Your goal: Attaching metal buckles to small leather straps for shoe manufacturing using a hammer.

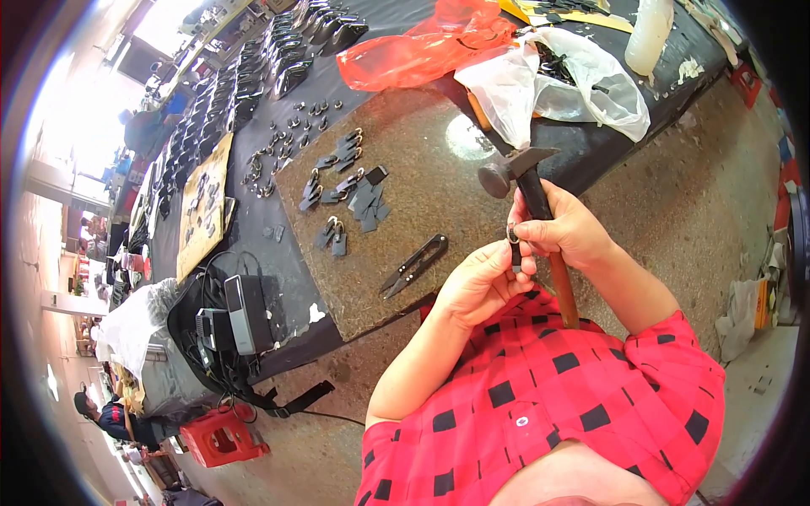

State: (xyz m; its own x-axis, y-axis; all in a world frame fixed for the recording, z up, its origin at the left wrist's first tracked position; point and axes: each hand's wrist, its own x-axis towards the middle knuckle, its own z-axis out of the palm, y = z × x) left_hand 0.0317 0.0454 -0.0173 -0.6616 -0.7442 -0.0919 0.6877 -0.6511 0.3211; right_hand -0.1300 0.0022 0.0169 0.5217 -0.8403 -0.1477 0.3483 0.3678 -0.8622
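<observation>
My left hand pinches a small black strap tab with a metal ring at its upper end. Closed round the dark upper part of a hammer's handle, my right hand has its fingertips at the ring too. The hammer slants with its metal head up and its wooden handle end down by my shirt. On the brown stone slab lie black thread snips, a pile of black tabs and several tabs fitted with rings.
Loose metal rings and rows of glossy black pieces cover the far left of the table. Red and white plastic bags lie at the back. A black bag, a red stool and another person are left.
</observation>
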